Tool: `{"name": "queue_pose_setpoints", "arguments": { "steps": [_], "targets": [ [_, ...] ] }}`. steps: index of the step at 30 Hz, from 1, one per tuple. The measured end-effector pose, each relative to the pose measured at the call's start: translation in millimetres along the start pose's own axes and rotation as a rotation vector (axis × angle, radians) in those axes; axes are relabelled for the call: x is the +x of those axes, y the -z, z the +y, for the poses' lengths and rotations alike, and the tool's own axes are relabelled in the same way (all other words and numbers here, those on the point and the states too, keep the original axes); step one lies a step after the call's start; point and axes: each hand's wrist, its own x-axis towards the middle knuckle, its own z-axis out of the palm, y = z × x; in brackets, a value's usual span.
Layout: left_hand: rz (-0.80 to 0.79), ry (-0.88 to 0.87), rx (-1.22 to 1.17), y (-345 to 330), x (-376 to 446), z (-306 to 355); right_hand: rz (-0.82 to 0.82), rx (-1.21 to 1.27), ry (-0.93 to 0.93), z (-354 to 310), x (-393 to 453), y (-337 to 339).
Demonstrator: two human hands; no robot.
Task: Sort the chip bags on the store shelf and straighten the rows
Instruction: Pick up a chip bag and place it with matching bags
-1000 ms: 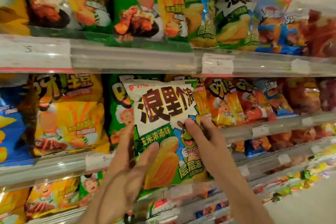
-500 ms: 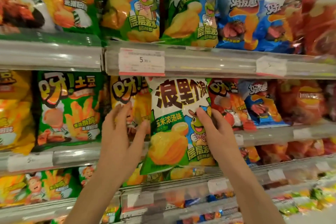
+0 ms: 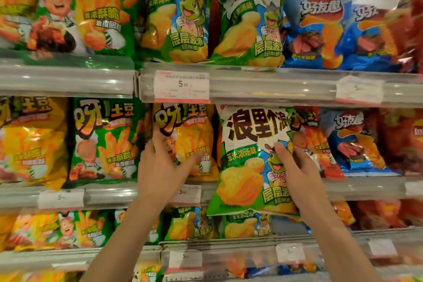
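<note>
**Q:** Shelving fills the head view, doesn't it? How many tiers?

**A:** Four clear-fronted tiers can be made out, stacked with snack bags. The top shelf rail [image 3: 274,86] carries a price tag [image 3: 182,86] reading 5.90; another tag [image 3: 359,90] farther right is too blurred to read.

**Q:** Count the top row for me.

**A:** One green fries bag [image 3: 87,14] with a cartoon chef, two green-and-white corn-soup bags [image 3: 180,18] [image 3: 251,23] showing a green cartoon animal, and two blue bags [image 3: 320,27] [image 3: 370,36] marked 好友趣. Red bags at the far right are blurred.

**Q:** And the row below?

**A:** A yellow bag [image 3: 32,142] at the left, a green 呀!土豆 bag [image 3: 105,142], then a second yellow 呀!土豆 bag [image 3: 192,139], a red-orange bag [image 3: 313,144] and one blue 好友趣 bag [image 3: 357,144].

**Q:** Where is the bag being sorted?

**A:** The held chip bag [image 3: 249,160], white on top and green below, hangs in front of that second row between the yellow and red-orange bags. It reads 浪里个浪 and 玉米浓汤味.

**Q:** The hands?

**A:** The right hand [image 3: 295,167] pinches the held bag's right edge, thumb on the front. The left hand [image 3: 164,162] lies with fingers spread against the second yellow bag, gripping nothing.
</note>
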Motion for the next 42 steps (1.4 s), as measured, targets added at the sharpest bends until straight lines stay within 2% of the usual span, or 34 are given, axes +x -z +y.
{"name": "queue_pose_setpoints", "arguments": {
  "steps": [6, 18, 32, 42],
  "targets": [
    [0.016, -0.030, -0.093, 0, 1, 3, 0.011, 0.017, -0.015, 3, 8, 7],
    [0.117, -0.161, -0.103, 2, 10, 21, 0.066, 0.037, -0.015, 0, 9, 11],
    [0.068, -0.206, 0.015, 57, -29, -7, 0.071, -0.003, 0.024, 1, 6, 3],
    [0.137, -0.203, 0.036, 96, -51, -36, 0.042, -0.107, 0.060, -6, -6, -24]
  ]
}}
